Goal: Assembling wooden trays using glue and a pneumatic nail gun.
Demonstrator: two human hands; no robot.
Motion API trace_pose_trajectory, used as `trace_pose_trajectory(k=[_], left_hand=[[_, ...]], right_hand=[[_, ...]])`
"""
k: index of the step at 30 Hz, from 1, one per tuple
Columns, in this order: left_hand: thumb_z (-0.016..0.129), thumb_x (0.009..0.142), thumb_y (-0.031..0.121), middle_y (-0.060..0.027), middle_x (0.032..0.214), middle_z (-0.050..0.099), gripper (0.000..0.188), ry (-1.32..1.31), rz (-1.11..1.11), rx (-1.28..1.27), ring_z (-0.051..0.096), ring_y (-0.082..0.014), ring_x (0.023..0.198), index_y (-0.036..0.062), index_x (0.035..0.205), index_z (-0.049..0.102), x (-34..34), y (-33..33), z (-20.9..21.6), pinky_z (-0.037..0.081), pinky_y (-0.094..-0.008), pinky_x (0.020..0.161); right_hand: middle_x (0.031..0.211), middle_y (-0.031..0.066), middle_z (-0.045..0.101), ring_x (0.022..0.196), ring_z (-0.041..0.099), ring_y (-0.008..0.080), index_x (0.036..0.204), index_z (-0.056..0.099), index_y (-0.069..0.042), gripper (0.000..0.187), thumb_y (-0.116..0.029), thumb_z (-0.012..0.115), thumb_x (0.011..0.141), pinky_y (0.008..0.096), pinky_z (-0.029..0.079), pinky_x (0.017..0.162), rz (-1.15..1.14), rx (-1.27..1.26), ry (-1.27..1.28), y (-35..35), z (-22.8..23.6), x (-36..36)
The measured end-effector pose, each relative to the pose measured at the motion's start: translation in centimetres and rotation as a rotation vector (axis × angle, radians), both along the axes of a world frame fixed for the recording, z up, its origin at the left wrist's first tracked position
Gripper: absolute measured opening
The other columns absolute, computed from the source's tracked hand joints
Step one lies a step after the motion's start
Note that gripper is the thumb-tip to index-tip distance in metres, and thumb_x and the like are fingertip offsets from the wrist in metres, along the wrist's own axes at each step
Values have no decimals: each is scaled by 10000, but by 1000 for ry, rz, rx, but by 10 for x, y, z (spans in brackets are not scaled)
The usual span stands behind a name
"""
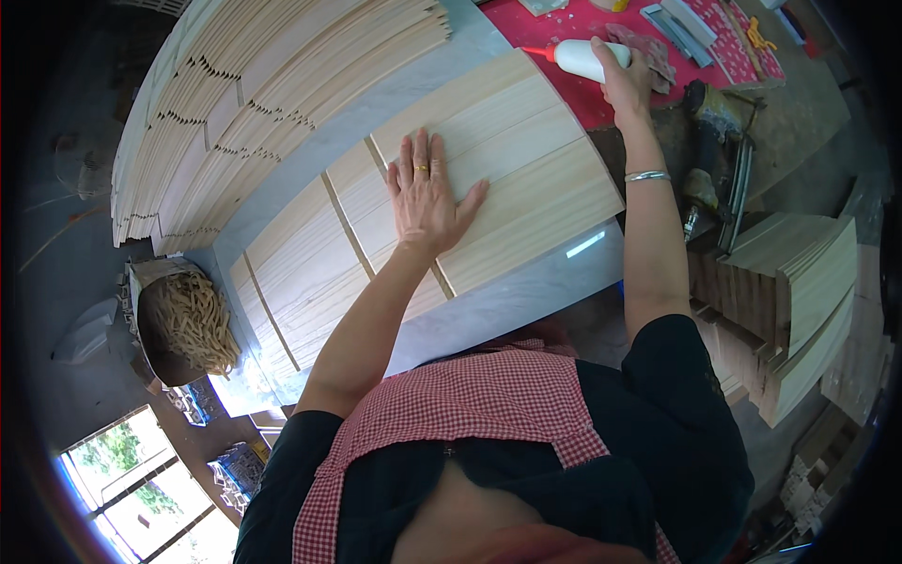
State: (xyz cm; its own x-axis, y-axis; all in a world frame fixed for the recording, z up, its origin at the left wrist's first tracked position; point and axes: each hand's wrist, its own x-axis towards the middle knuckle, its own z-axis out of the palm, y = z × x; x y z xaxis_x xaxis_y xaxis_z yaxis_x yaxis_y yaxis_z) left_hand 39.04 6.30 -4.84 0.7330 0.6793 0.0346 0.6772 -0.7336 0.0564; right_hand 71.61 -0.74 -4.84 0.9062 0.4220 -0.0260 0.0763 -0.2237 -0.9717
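Observation:
A pale wooden panel (526, 141) with several dark grooves across it lies flat on the grey work table (451, 334). Pressed on its middle is my left hand (427, 197), palm down with the fingers stretched out, next to one of the grooves. My right hand (628, 85) is wrapped round a white squeeze bottle (578, 59) with a red nozzle. The bottle lies nearly level, its nozzle pointing left near the panel's far right corner, above a red cloth (587, 103).
Tall stacks of thin wooden boards (272, 103) rise along the far left. A container of wooden strips (193, 324) stands left of the table. A nail gun-like tool (705, 160) sits at right, near stacked wooden pieces (780, 291). A crumpled rag (648, 54) lies beyond the bottle.

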Motion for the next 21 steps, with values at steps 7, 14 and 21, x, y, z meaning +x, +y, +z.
trace_pose_trajectory(k=[7,14,21], left_hand=[[464,939,644,-224,1647,221,939,-7,-4,4,142,-399,1540,-49,1547,287,1,-1,2,129,-555,1209],[465,941,644,-230,1644,222,941,-7,-5,15,144,-398,1539,-52,1549,285,-1,0,-1,133,-549,1213],[458,945,647,-228,1643,224,940,4,-2,13,147,-394,1539,-49,1552,280,1,-2,2,133,-536,1219]], right_hand=[[1067,230,674,898,673,339,1194,592,87,667,-486,686,867,395,551,784,1,-44,-16,-3,0,6],[1056,230,684,912,671,331,1186,613,83,634,-457,691,862,390,546,799,16,-78,16,-25,14,1],[915,121,653,677,568,158,1122,632,0,544,-461,730,851,240,440,515,2,-47,-20,-50,4,5]])
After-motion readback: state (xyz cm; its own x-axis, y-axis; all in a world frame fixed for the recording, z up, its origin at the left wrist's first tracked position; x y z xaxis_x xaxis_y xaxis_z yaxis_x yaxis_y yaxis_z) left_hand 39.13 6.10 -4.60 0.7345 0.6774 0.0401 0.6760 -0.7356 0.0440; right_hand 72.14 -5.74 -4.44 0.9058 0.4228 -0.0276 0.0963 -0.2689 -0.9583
